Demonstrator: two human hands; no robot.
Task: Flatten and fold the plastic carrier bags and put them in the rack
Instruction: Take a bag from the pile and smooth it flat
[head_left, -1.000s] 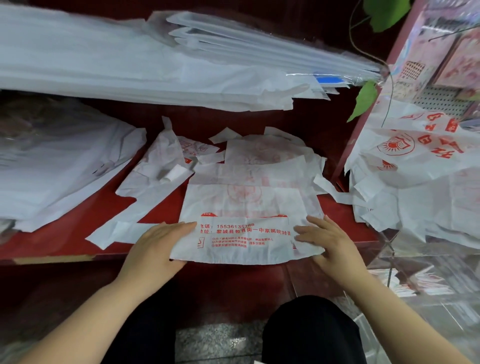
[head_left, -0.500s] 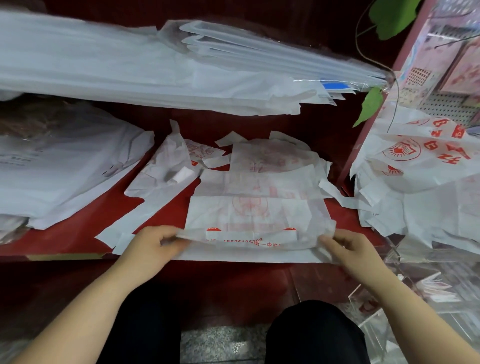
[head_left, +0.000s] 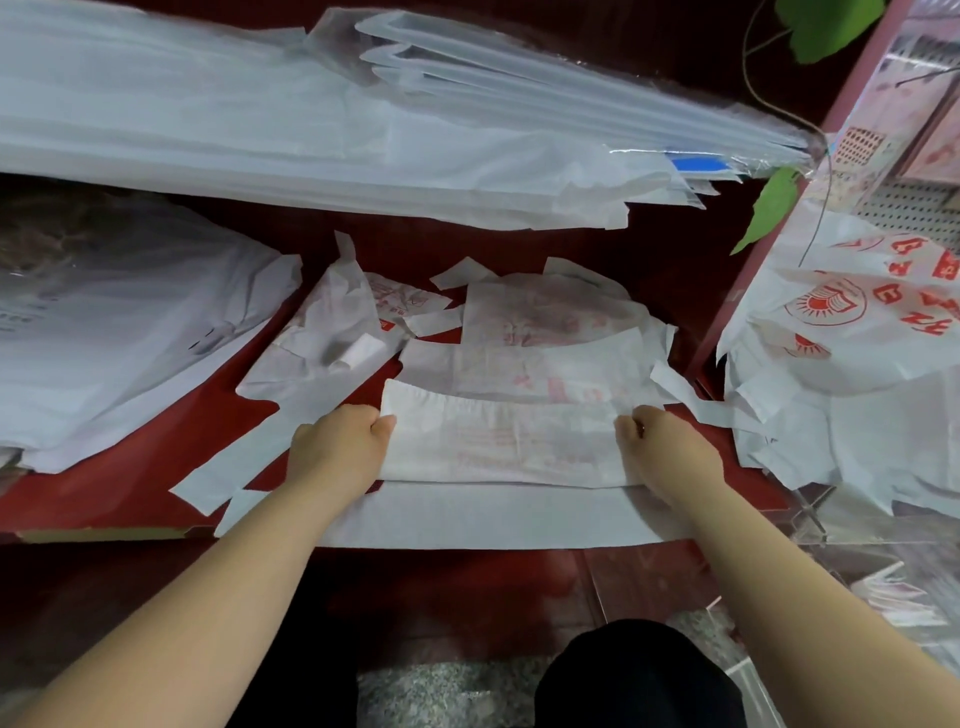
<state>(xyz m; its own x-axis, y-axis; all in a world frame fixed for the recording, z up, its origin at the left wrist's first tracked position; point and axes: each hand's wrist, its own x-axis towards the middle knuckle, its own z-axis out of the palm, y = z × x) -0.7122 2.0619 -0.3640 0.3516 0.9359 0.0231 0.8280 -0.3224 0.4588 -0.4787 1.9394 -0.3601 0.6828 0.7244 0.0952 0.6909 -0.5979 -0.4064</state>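
- Head view: white carrier bag (head_left: 498, 441) with faint red print lay flat on the red surface (head_left: 130, 467), at its near edge, between the two hands.
- Bag was doubled over. The upper flap lay across the middle, and a plain lower band stuck out below it toward the person.
- Left hand (head_left: 337, 447) gripped the flap's left end, fingers curled, thumb at the flap's edge.
- Right hand (head_left: 665, 447) gripped the right end the same way, fingers curled (fingertips were tucked under the knuckles, so the exact pinch was unclear).
- Both hands were knuckles-up and well apart, one at each end of the bag.
- Flattened bags (head_left: 545, 322) lay just behind it and overlapped it, with red print showing through.
- Crumpled bag (head_left: 332, 332) sat behind the left hand, its handle strips trailing toward the near edge.
- Pile of white bags (head_left: 130, 322) sat at the left of the surface.
- Big stack of white and clear sheets (head_left: 260, 130) spanned the back.
- Printed bags (head_left: 857, 322) were heaped at right, with bold red characters and a round emblem, beside a red post (head_left: 753, 291).
- Green leaf (head_left: 769, 208) hung by the post.
- Clear plastic compartments (head_left: 883, 597) were at lower right, contents blurred. Couldn't tell if that was the rack.
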